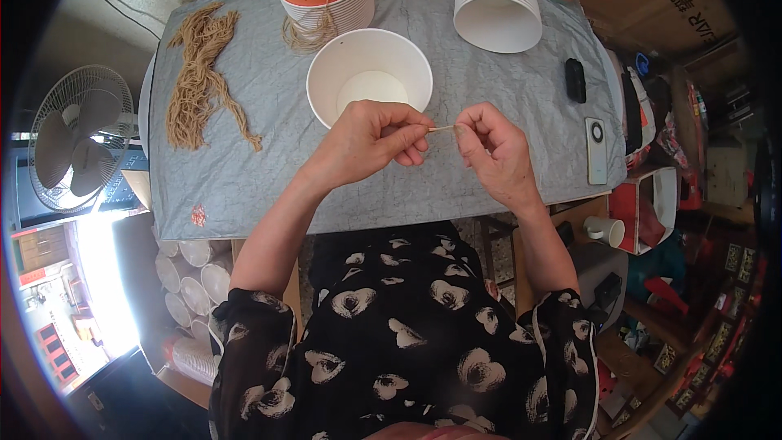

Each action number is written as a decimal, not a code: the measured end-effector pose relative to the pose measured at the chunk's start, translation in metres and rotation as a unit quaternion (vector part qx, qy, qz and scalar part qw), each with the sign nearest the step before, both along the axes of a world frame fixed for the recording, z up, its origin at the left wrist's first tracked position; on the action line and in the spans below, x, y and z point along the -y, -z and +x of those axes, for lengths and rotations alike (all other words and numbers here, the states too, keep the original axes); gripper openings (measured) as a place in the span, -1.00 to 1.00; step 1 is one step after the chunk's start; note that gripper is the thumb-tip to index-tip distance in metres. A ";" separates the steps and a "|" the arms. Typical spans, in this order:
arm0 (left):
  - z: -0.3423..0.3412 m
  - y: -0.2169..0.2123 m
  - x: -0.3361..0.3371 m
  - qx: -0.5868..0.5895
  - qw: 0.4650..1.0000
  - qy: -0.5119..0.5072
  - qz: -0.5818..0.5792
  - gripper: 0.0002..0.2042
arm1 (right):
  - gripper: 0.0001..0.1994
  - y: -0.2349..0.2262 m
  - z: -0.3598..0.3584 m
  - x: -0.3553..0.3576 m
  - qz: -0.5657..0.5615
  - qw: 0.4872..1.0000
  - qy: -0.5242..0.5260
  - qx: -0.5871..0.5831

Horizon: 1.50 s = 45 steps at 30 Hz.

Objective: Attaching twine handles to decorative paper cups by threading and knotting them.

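Observation:
A short length of tan twine (442, 128) is stretched between my two hands, just above the grey-covered table (326, 200). My left hand (371, 143) pinches one end between thumb and fingers. Close by, my right hand (497, 155) grips the other end the same way. Behind my left hand stands an open white paper bucket (319, 73), its inside facing me; the hand overlaps its near rim. A bundle of loose tan twine strands (199, 81) lies to the left. Loops of twine (314, 31) hang against a stack of orange-and-white paper buckets (342, 8).
More nested buckets (493, 0) lie tipped at the far right. A black case (575, 81) and a phone (596, 151) rest along the right edge. Below it is a white mug (605, 231). A fan (77, 138) stands left, above stacked white cups (195, 293).

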<state>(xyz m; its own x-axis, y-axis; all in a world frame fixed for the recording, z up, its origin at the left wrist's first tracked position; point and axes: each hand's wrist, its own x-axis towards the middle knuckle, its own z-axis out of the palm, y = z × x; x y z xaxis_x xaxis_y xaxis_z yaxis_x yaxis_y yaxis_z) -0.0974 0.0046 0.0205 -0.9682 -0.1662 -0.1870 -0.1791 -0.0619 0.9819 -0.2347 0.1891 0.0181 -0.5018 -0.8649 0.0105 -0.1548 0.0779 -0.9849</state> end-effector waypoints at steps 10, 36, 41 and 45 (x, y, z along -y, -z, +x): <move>0.013 0.002 -0.017 -0.059 0.988 -0.074 -0.125 -0.87 | -0.86 0.011 0.009 0.016 -0.043 0.981 0.033 0.185; 0.023 0.022 -0.016 -0.095 0.977 -0.183 -0.062 -0.89 | -0.83 0.012 0.017 0.022 -0.015 0.956 0.022 0.291; 0.019 0.014 -0.007 -0.036 0.982 -0.141 0.122 -0.89 | -0.83 0.024 0.020 0.018 -0.121 0.990 0.069 0.036; 0.018 0.017 -0.007 -0.037 0.979 -0.148 0.136 -0.90 | -0.77 0.019 0.024 0.017 -0.090 0.985 0.038 -0.145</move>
<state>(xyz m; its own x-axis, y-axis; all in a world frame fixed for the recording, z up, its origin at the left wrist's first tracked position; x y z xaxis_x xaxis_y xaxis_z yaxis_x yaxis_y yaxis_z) -0.0791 0.0119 0.0034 -0.8973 -0.3961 -0.1950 -0.0432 -0.3607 0.9317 -0.2112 0.1720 -0.0008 -0.5189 -0.7958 0.3122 -0.4326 -0.0706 -0.8988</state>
